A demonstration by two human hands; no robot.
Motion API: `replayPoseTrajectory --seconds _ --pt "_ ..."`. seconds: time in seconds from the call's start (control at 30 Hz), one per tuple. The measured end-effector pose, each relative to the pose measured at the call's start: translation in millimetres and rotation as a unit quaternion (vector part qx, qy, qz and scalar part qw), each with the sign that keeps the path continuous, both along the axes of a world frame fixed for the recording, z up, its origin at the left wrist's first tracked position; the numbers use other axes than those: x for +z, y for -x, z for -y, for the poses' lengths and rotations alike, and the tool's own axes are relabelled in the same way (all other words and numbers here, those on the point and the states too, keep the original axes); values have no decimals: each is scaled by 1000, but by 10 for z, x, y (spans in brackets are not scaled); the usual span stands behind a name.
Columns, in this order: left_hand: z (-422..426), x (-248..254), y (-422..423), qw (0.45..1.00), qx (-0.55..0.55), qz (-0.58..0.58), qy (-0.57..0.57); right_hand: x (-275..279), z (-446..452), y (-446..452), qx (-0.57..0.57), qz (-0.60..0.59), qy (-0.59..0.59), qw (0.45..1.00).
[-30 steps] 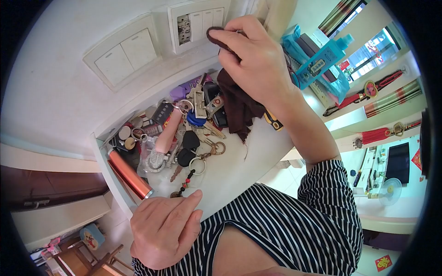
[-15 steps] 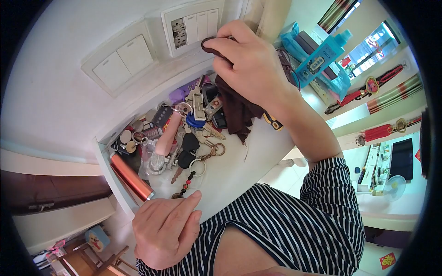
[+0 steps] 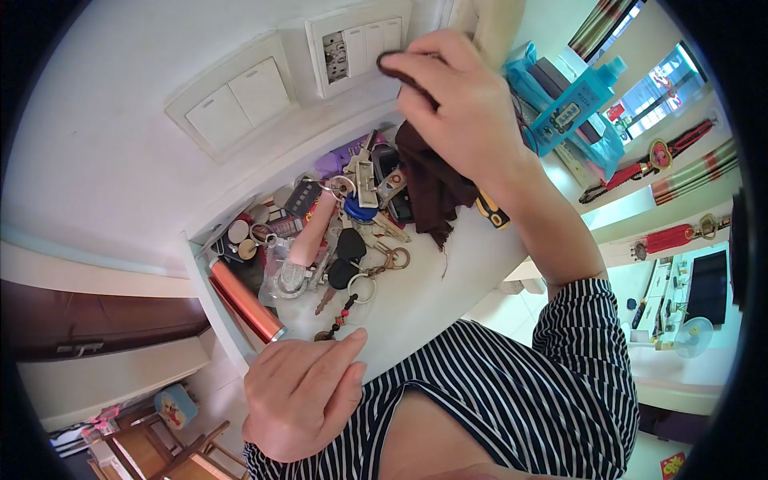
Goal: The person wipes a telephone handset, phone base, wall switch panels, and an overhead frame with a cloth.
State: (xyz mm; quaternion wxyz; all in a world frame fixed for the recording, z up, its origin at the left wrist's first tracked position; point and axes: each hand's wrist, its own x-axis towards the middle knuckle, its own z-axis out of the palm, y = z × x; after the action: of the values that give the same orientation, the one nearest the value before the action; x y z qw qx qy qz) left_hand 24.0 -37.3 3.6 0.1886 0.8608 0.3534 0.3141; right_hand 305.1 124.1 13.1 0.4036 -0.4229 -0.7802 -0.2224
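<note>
Pinched in my right hand [image 3: 464,108] is a dark brown cloth [image 3: 428,188], raised above the back of the drawer; its frayed lower end hangs over the drawer contents. My left hand [image 3: 304,396] is at the drawer's front left corner, index finger and thumb apart, with nothing visible in it. Just beyond its fingertips lies a beaded cord [image 3: 346,312] tied to a key ring. Black-headed keys [image 3: 346,256], a blue-headed key [image 3: 360,210] and other keys sit in the pile. An orange cylinder [image 3: 244,304] lies along the left wall.
The white drawer [image 3: 400,296] also holds a clear plastic bag [image 3: 282,268], a purple item [image 3: 330,164] and yellow-black handles [image 3: 492,210]. Wall switches [image 3: 240,100] are behind it. A blue bottle [image 3: 576,104] stands to the right. Wooden chairs [image 3: 152,448] are at lower left.
The whole view has shifted, so the drawer and wall appear farther right. My right hand still pinches the cloth, and my left hand stays by the drawer's corner.
</note>
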Motion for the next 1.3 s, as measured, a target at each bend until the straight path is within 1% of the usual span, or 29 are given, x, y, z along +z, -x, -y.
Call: replayPoseTrajectory --seconds 0.03,0.17,0.23,0.27,0.33,0.37,0.43,0.47,0.53,0.57,0.63,0.67,0.73,0.87,0.93,1.07,1.13,1.17,1.23,1.27,1.3 --pt "-2 4 2 1000 1 0 -1 21 -3 9 -2 -28 -23 999" --pt "-6 -12 1 1000 -5 4 -4 37 -19 20 22 -54 -34 998" --pt "-6 -18 2 1000 -7 7 -4 10 -22 -30 -10 -1 -22 1000" --pt "-9 -15 2 1000 -8 7 -2 1 -6 -37 -11 -2 -22 1000" --pt "-11 -15 -2 1000 -11 7 -2 -9 32 -45 -39 30 54 997" --pt "-9 -16 2 1000 -11 7 -1 -6 27 -47 -41 30 53 997" --pt "-11 -14 9 1000 -11 7 -2 4 -1 -35 -14 -34 19 999" --pt "-13 -12 11 1000 -14 7 -1 30 -8 -18 -14 -34 19 999" --pt "-14 -13 11 1000 -18 6 1 94 -12 13 7 -54 -59 997" --pt "-15 -18 12 1000 -19 5 -1 74 -14 1 6 -54 -59 997" --pt "-19 -27 10 1000 -22 3 -3 19 -17 -36 -12 -44 -23 999" --pt "-19 -26 8 1000 -23 5 -2 19 4 -39 -14 -45 -23 999" --pt "-17 -26 2 1000 -24 5 -1 24 53 -40 -51 4 44 998" --pt "-4 -15 2 1000 -16 2 3 19 7 -70 -52 7 34 998" --pt "-2 -11 -1 1000 -14 0 7 51 1 -31 -21 -69 -26 997" --pt "0 -4 -14 1000 -14 -1 9 32 -5 -21 8 -81 -36 996" --pt "2 3 -19 1000 -13 -3 9 22 42 -35 -47 -29 34 998" --pt "4 6 -21 1000 -10 -4 9 10 35 -53 -48 -29 33 998" --pt "15 17 -37 1000 -7 -6 8 -12 3 -86 -49 16 28 998" --pt "28 27 -61 1000 4 5 22 -5 6 -78 -50 15 27 998" --pt "38 34 -73 999 17 17 38 8 8 -58 -31 -20 5 999"
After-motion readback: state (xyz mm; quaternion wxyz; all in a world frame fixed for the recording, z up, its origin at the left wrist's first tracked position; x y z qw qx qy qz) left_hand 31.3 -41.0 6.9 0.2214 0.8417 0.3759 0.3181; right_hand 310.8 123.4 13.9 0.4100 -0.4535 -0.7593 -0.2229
